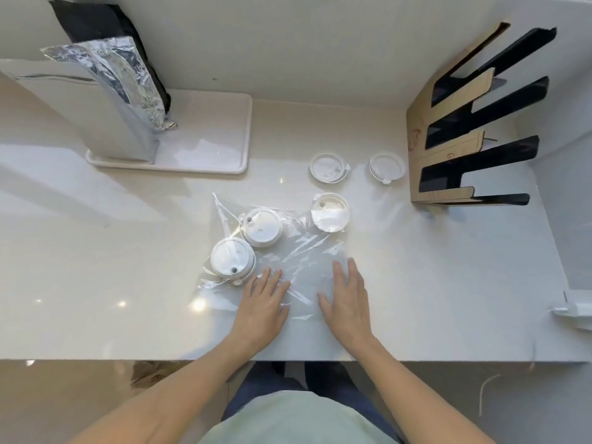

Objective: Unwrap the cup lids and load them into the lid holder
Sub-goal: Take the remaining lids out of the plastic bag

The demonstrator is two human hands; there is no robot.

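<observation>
A clear plastic wrap (298, 251) lies spread on the white counter. Two stacks of white cup lids sit on or in it: one (232, 261) at its near left, another (262, 227) just behind. A third stack (330, 211) stands at the wrap's far right edge. Two more lids lie farther back, one (327, 167) in the middle and one (386, 166) beside the holder. The cardboard-and-black lid holder (464, 129) stands at the right with dark slots. My left hand (264, 299) and my right hand (347, 296) rest flat on the wrap, fingers straight.
A white tray (224, 149) at the back left carries a tall white bag (105, 113) and a foil bag (128, 75). The counter's front edge (288, 360) runs just behind my wrists. A white fitting (573, 309) sits at the right edge.
</observation>
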